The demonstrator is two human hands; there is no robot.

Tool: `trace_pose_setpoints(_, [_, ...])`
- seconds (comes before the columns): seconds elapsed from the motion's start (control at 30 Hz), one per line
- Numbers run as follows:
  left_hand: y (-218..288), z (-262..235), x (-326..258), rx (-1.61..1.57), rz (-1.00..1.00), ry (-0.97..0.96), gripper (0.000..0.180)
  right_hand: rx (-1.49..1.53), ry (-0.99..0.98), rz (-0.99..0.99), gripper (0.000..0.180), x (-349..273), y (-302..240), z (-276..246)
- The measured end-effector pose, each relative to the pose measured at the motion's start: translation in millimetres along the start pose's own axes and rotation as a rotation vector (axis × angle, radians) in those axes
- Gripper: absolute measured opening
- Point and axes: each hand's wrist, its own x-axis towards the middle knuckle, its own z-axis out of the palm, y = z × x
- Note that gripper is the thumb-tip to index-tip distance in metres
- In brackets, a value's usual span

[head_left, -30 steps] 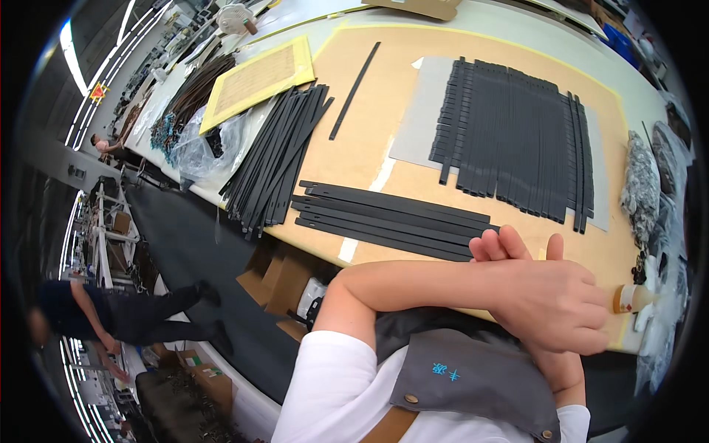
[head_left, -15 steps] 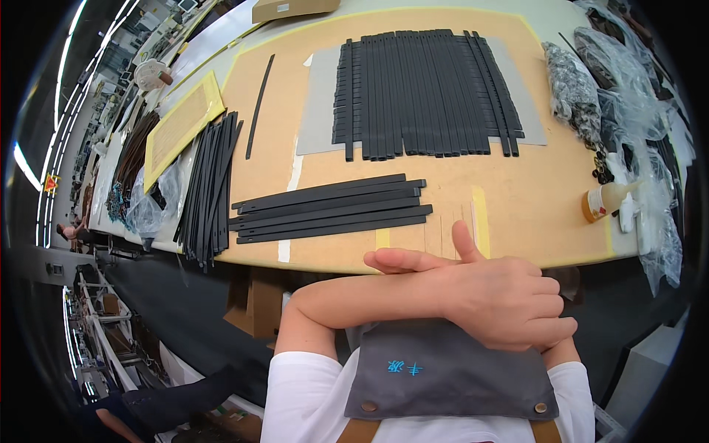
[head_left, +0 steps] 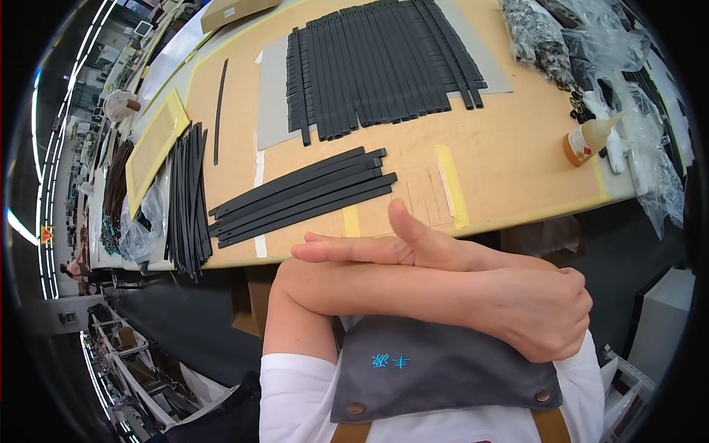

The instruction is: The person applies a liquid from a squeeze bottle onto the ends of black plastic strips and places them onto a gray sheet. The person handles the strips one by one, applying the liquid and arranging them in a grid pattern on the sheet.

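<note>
Down at the near edge of the workbench both hands are off the work, arms crossed over my chest. My left hand is curled into a loose fist on nothing. My right hand is flat, fingers together, thumb sticking up, also empty.

Nearest thing is the small bundle of black strips, lying just past my right hand, untouched. I'd guess the big row of strips laid side by side on the grey sheet is the finished part, with the stack at the left left to go.

Bench is tan board with yellow tape marks, a glue bottle and plastic bags at the right. Workshop aisle and shelving off left.
</note>
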Motion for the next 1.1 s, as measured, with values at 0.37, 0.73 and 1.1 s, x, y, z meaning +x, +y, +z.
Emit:
trace_pose_setpoints(0.37, [63.2, -89.7, 7.6, 0.103, -0.076, -0.368, 0.025, -0.088, -0.836, -0.245, 0.056, 37.9, 35.3, 22.2])
trace_pose_setpoints(0.73, [95.1, -119.4, -20.3, 0.069, -0.112, -0.306, 0.027, -0.396, -0.17, -0.044, 0.05, 12.0, 23.4, -25.6])
trace_pose_setpoints(1.1, [73.4, -128.8, -52.8, 0.098, -0.09, -0.416, 0.03, -0.253, -0.222, -0.755, 0.053, 12.1, -15.8, 43.8])
